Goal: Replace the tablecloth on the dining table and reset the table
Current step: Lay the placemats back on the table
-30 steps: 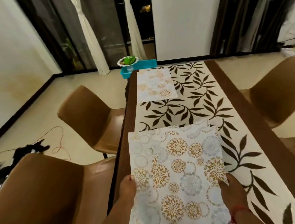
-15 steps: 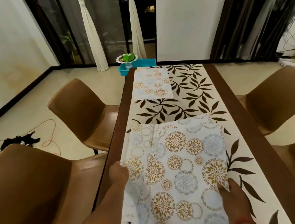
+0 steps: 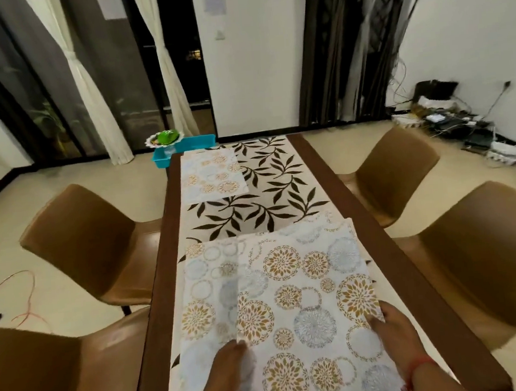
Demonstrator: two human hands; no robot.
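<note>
Both hands, left (image 3: 232,356) and right (image 3: 390,323), grip the top mat (image 3: 308,299); dragging it may shift the mat beneath (image 3: 207,292) (overlapped).

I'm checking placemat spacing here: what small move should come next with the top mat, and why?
Probably slide the top placemat, held by the left hand and right hand, right and clear of the lower placemat, which it still overlaps.

Table (image 3: 352,188) dark wood, smooth; leaf-print tablecloth (image 3: 251,208) matt cloth; floral placemats (image 3: 307,287) smooth with slight sheen, material unclear; chairs (image 3: 81,240) glossy brown moulded plastic; teal tray (image 3: 197,143) plastic.
</note>
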